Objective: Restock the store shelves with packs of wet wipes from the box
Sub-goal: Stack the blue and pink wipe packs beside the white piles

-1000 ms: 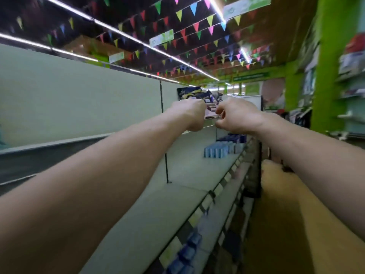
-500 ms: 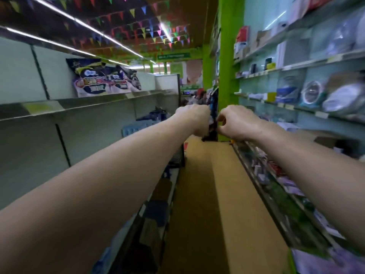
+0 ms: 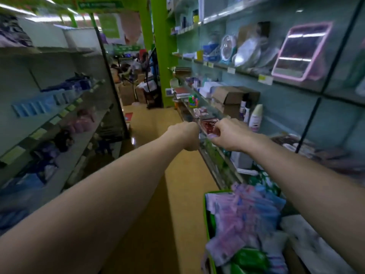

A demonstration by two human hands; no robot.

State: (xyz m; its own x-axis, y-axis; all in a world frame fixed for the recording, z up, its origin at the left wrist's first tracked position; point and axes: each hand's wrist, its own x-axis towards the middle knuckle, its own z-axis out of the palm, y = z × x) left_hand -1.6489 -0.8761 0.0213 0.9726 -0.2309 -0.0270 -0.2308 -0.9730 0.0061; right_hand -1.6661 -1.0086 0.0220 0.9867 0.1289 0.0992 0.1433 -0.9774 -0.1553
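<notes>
Left hand curled into a fist at the end of an outstretched arm, fingers closed on the palm. Right hand just beside it across a narrow gap, fingers curled under, thumb tucked against them. Both held above the yellow aisle floor, close to the front edge of the lowest right-hand shelf.

Green box at the right edge of the floor, under the right forearm, at the foot of the right-hand shelving. Heaped inside up to the rim: packs of wet wipes in pink, purple and blue wrappers, blurred. Green packs at the near end of the box. Both hands well apart from the box and its contents.

Left-hand shelving:
- blue packs upright in a row on the middle shelf, set back from its front edge;
- pink packs one shelf lower;
- darker goods beneath, too blurred to name.

Right-hand shelving:
- pink-framed mirror leaning back on the upper shelf;
- packaged fans to its left on the same shelf;
- open cardboard carton on the shelf below, white spray bottle just beside it.

Green pillar at the far end of the right-hand shelving.
</notes>
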